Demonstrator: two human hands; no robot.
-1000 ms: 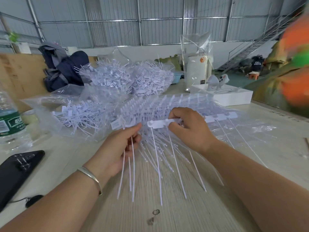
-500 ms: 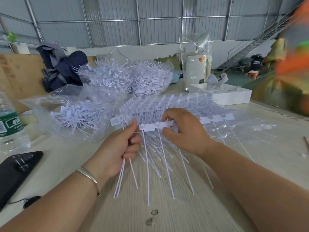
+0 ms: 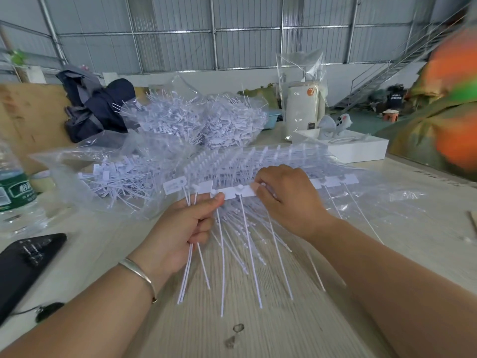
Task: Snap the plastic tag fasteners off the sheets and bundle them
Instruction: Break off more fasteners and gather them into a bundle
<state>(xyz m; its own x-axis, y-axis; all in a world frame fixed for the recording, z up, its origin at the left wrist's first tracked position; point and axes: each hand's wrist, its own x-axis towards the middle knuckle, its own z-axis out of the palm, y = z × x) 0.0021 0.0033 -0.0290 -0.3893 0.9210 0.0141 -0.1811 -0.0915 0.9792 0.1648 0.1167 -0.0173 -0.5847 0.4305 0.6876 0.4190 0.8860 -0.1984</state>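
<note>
Far left: a green-labelled water bottle (image 3: 13, 192) and a black phone (image 3: 23, 264) on the pale wooden table (image 3: 258, 332). Beyond, a dark jacket (image 3: 98, 109) and clear bags heaped with loose white tag fasteners (image 3: 196, 122).

Left of centre: left hand (image 3: 180, 228), silver bangle (image 3: 139, 276) at the wrist, fingers curled round a small bundle of snapped-off fasteners (image 3: 188, 275), thin tails hanging down toward the near table edge. Thumb tip (image 3: 218, 197) pressed against the left end of the strip, right at the next tag head.

Centre: the strip of joined tags (image 3: 237, 192), still part of the top sheet, long axis running left to right between the two hands, tails fanning toward the camera. Remaining stack of sheets (image 3: 232, 164) lying just behind, inside clear plastic wrap.

Right of centre: right hand (image 3: 289, 200), fingers pinching the strip from above, just beside the left thumb, one tag width between the grips.

Judgement: next snap hinges on that short gap; the tag to free lies immediately right of the left thumb, so left hand nearer, right hand serving as anchor. Many sheets untouched, task far from done.

Far right: a white box (image 3: 361, 149), a bagged white appliance (image 3: 302, 112), blurred orange-green shape (image 3: 454, 94).
</note>
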